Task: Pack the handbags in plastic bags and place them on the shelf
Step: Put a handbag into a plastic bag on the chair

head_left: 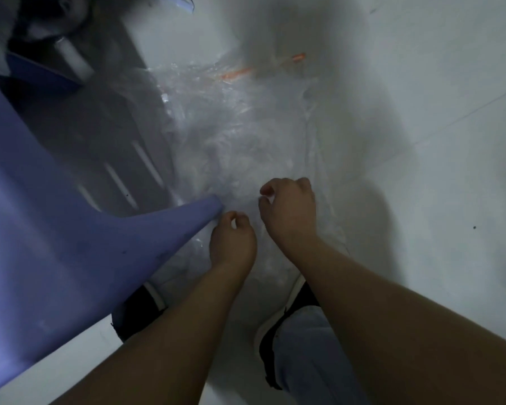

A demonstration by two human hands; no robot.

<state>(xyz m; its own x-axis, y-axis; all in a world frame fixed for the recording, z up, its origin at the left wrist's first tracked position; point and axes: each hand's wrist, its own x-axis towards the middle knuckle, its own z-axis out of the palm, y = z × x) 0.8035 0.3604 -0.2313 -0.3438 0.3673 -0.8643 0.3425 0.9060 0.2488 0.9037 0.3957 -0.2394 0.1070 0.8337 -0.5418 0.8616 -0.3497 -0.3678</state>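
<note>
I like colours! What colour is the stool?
Purple: the stool shows best in the head view.

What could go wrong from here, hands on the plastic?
1. The plastic bags lie in a crumpled pile; the left hand and right hand may pinch several layers at once.
2. The film runs to the shoe and the stool leg; lifting could snag or tear it.

Plain indoor room: a white tiled floor is carrying a purple plastic stool and loose clear plastic bags.
</note>
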